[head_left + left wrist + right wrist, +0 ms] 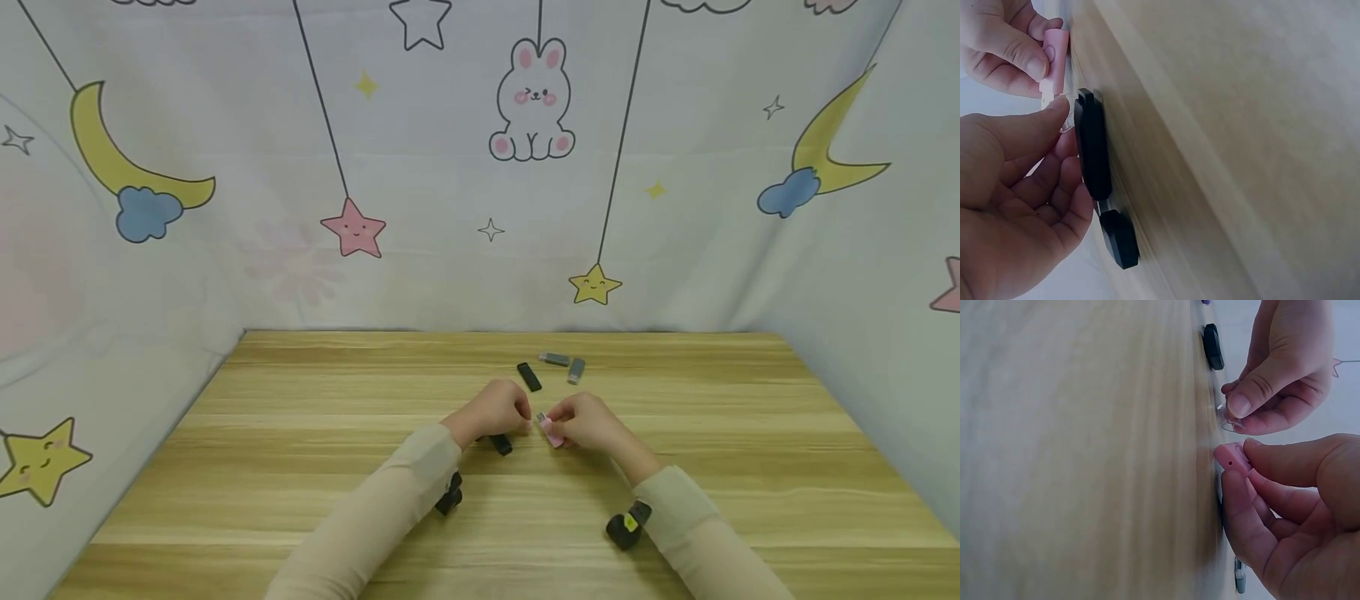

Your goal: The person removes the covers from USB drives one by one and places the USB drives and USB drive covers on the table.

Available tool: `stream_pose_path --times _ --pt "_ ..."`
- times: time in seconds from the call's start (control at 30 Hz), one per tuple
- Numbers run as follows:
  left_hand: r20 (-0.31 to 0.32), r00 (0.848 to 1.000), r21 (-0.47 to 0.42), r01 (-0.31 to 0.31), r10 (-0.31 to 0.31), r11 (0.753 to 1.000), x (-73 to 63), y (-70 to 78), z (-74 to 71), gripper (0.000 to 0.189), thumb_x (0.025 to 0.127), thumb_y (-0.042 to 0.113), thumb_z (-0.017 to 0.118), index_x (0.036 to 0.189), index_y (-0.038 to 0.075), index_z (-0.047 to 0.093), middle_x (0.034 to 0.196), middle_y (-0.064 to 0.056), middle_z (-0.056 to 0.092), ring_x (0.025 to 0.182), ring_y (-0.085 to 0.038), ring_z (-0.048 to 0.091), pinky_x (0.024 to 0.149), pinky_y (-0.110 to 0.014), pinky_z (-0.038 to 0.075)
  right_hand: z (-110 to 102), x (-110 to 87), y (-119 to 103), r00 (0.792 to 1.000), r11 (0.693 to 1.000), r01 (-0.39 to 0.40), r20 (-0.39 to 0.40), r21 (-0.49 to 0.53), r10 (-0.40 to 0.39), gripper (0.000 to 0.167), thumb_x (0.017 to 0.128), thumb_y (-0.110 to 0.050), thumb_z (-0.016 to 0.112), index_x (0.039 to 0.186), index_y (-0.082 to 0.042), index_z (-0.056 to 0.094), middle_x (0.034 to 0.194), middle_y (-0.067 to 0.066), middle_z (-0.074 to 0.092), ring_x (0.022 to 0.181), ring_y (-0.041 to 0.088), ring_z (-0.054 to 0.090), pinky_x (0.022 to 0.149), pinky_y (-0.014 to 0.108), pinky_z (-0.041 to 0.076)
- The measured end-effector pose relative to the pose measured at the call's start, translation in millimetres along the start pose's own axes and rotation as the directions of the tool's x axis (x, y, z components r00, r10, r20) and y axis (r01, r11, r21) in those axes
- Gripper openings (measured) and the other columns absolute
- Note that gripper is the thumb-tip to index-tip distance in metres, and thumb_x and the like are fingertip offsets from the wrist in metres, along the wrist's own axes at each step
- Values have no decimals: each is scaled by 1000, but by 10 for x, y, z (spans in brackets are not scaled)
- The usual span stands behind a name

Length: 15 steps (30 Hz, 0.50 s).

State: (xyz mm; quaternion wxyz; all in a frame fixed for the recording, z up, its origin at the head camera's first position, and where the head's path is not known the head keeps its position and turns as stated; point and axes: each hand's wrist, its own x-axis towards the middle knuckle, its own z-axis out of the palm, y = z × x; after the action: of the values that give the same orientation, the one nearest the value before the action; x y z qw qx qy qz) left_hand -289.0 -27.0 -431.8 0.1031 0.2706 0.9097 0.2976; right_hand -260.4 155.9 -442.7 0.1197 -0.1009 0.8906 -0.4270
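Observation:
My right hand (588,422) pinches a pink USB flash drive (551,430), its metal plug bare and pointing away to the upper left. Just left of it, my left hand (497,408) holds a small clear cap (1068,117) between thumb and fingers. The right wrist view shows the clear cap (1229,419) close to the pink drive (1232,457), with a narrow gap between them. Beside the left hand lies a black USB stick (500,444), partly hidden by that hand; the left wrist view shows its long body (1093,150) and shorter black end (1119,239).
Beyond the hands on the wooden table (300,383) lie another black stick (528,377) and two grey USB drives, one sideways (555,359) and one upright (576,371). A printed curtain (435,167) stands behind the table's far edge.

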Motion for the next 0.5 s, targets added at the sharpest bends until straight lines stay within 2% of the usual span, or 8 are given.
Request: stream_pose_path --times 0.33,0.5 --pt "18 998 4 59 -59 998 58 7 0 6 80 8 76 76 6 72 75 0 66 69 -10 53 64 -22 46 -2 48 -20 1000 1000 -3 22 -5 3 12 90 -5 65 91 6 70 67 3 66 61 10 61 59 27 54" --pt "26 998 4 64 -64 998 86 0 -6 6 81 8 76 77 6 73 76 0 67 70 -10 53 66 -22 46 -6 81 -1 1000 1000 -14 16 7 14 12 89 -4 65 90 7 70 68 4 66 62 10 61 59 27 55"
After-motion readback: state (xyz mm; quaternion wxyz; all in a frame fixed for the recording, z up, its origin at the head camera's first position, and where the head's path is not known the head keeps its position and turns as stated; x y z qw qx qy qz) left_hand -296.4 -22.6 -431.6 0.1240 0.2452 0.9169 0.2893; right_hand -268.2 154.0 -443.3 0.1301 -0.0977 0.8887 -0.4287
